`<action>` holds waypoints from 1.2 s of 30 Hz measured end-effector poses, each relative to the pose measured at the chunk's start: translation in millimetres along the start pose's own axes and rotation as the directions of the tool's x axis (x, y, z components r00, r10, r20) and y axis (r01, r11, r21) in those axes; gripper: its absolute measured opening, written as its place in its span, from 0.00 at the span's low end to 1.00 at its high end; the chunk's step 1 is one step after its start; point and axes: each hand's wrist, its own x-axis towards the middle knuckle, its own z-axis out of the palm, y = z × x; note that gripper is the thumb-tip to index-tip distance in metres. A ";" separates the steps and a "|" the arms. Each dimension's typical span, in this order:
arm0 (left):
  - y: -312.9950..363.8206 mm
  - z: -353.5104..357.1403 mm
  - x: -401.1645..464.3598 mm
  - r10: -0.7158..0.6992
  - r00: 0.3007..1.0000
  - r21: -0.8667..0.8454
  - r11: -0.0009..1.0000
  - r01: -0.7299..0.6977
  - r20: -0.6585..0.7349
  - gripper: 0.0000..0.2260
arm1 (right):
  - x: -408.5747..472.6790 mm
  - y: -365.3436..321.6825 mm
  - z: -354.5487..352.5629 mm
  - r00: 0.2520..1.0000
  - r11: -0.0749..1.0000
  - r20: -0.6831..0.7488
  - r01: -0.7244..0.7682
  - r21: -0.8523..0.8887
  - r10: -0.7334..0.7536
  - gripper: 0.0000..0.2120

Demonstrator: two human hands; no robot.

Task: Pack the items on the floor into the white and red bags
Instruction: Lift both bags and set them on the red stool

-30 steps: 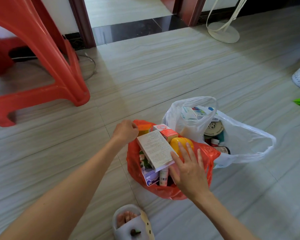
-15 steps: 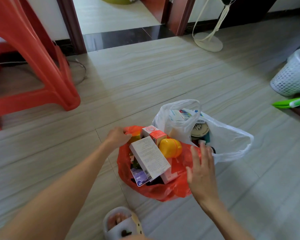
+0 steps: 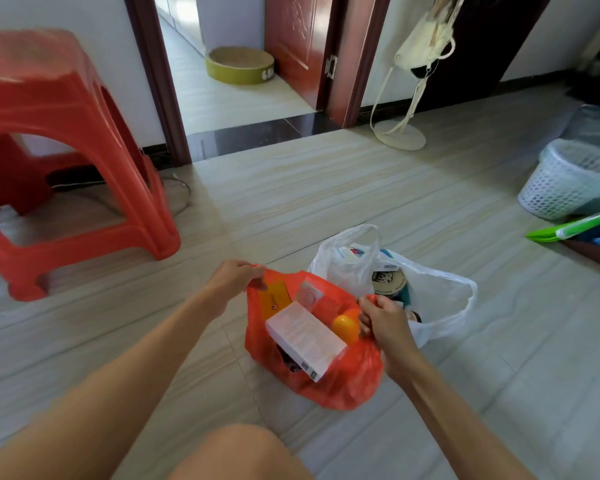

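The red bag (image 3: 340,382) sits on the floor in front of me, full of items: a white box (image 3: 303,337) sticking out on top, a yellow round container (image 3: 345,327) and an orange box (image 3: 274,299). My left hand (image 3: 234,280) pinches the bag's left handle. My right hand (image 3: 383,320) grips its right handle. Behind it to the right stands the white bag (image 3: 437,299), open, with a round tin (image 3: 388,284) and small boxes inside.
A red plastic stool (image 3: 62,150) stands to the left. A white mesh basket (image 3: 568,178) and green and blue items (image 3: 579,230) lie at the right. A fan base (image 3: 400,136) sits by the open doorway. My knee (image 3: 236,452) shows at the bottom.
My right hand left the white box and closed on the red bag's right handle. The left hand kept its hold on the left handle. The view tilted upward.
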 end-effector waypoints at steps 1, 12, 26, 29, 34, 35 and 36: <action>9.7 -9.3 -4.7 -0.007 1.000 -0.140 0.990 0.005 -0.016 0.07 | -2.9 -15.2 5.3 0.998 0.998 0.023 0.054 0.008 -0.055 0.11; 21.1 -112.4 -44.9 0.131 0.989 -0.095 0.986 -0.138 -0.074 0.10 | 6.2 -90.6 96.8 0.942 0.976 0.256 0.217 0.023 -0.216 0.10; 62.0 -208.1 -72.6 -0.257 0.965 -0.091 0.964 0.252 -0.049 0.09 | -6.9 -165.6 184.7 0.948 0.954 0.300 -0.009 -0.301 0.103 0.17; 117.7 -234.9 -114.0 -0.327 0.940 -0.187 0.934 0.305 -0.099 0.09 | -37.9 -231.9 195.2 0.930 0.932 0.345 0.007 -0.362 0.127 0.14; 234.1 -299.2 -176.1 -0.359 0.908 -0.256 0.918 0.302 -0.216 0.10 | -78.1 -366.3 208.4 0.919 0.926 0.389 0.086 -0.368 0.069 0.11; 255.6 -311.2 -190.1 -0.357 0.907 -0.244 0.922 0.302 -0.225 0.09 | -88.1 -393.3 209.0 0.911 0.928 0.405 0.084 -0.362 0.076 0.11; 275.4 -322.3 -204.4 -0.361 0.901 -0.239 0.922 0.305 -0.240 0.09 | -98.3 -418.4 209.4 0.898 0.932 0.432 0.078 -0.353 0.088 0.10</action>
